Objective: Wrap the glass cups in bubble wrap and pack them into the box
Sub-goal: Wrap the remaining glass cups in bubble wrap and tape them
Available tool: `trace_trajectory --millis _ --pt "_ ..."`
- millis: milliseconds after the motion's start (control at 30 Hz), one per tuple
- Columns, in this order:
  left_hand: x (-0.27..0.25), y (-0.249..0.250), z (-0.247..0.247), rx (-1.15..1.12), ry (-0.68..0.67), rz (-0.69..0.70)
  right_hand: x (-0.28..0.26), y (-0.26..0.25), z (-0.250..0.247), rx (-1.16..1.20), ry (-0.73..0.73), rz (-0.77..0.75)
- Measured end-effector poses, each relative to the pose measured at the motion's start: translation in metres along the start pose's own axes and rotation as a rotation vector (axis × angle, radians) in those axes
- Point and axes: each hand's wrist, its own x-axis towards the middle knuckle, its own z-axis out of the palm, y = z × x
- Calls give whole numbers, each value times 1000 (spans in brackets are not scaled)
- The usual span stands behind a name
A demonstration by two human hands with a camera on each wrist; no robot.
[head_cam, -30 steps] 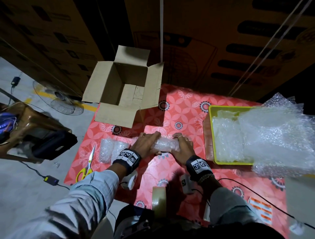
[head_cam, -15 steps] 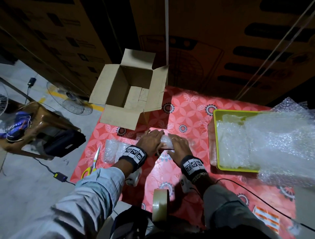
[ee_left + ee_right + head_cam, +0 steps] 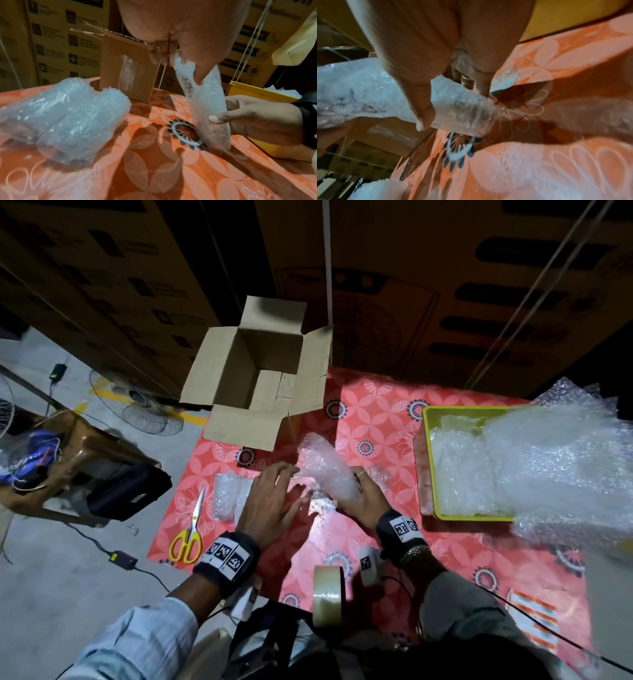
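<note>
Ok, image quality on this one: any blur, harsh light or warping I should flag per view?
Head: dim room with a bright pool on the tablecloth, wide-angle bending at the edges, loose bubble wrap smeared. Left wrist: wrapped cup fairly sharp, foreground soft. Right wrist: heavily blurred, right hand fills the frame, dark shadows.

— Can any print be read anywhere?

— Not a word. The stacked cartons (image 3: pixel 65 40) at 12 o'clock behind the bench carry dark label blocks with lines of print, all too blurred to make out.

— And the wristbands?

— The left wristband (image 3: pixel 226 556) and the right wristband (image 3: pixel 402 525) bear square black-and-white coded markers, with no letters or numbers.

— Anything at 4 o'clock?

— A striped orange-and-white pack (image 3: pixel 534 621) lies there; its print cannot be read.
</note>
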Motion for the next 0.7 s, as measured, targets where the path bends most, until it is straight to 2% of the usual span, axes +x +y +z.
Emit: trace_trajectory --millis 67,133,200,233,300,400,500,600,700 --pt "-5 5 1 -164 -41 -106 -7 3 3 61 -7 9" --pt "-6 10 3 -382 -139 -245 -15 7 8 95 -14 26" --pt "-4 12 7 -535 -266 -308 -20 7 14 139 -15 128" --pt "-4 12 10 -555 -308 -292 -24 8 15 166 -7 151" --pt "-3 11 17 -567 -350 -239 -30 5 17 91 97 115" --pt "-2 13 26 -557 -367 -223 -39 0 16 300 138 195" --pt "-1 16 31 -545 -346 -166 -45 -1 21 385 160 208" --pt "3 20 32 -547 -317 -126 -55 -4 18 192 124 127" --pt "14 25 35 -492 -270 -111 -70 -15 11 144 105 79"
